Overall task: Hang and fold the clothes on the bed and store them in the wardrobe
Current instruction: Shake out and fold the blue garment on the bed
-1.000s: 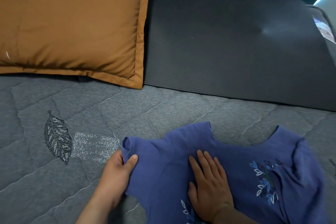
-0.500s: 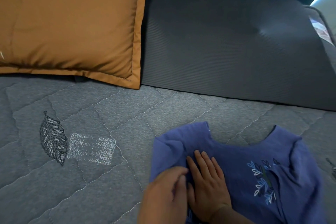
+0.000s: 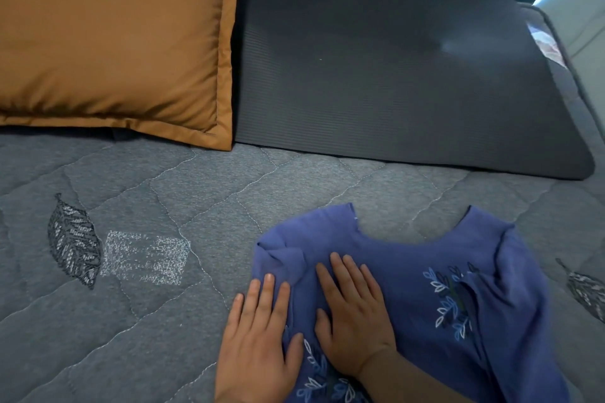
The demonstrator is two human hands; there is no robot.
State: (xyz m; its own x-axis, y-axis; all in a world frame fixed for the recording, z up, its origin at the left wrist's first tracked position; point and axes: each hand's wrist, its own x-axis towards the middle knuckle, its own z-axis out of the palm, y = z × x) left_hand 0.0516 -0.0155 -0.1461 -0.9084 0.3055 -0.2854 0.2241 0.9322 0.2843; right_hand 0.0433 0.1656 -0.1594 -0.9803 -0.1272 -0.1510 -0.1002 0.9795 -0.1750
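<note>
Fingers straight, slightly spread: left hand (image 3: 258,337) and right hand (image 3: 355,321) press flat on soft blue shirt (image 3: 425,271), quilted grey bedcover (image 3: 163,321).

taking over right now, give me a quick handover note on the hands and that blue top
Hands: the left hand is open and flat on the folded-in left edge of the blue top. The right hand is open and pressing flat on its middle.
Where: the top lies on the bed, neckline toward the orange pillow and grey pillow.
Done: left sleeve folded in.
Left: fold the bunched right side, finish the fold, then store it. No wardrobe in view.
</note>
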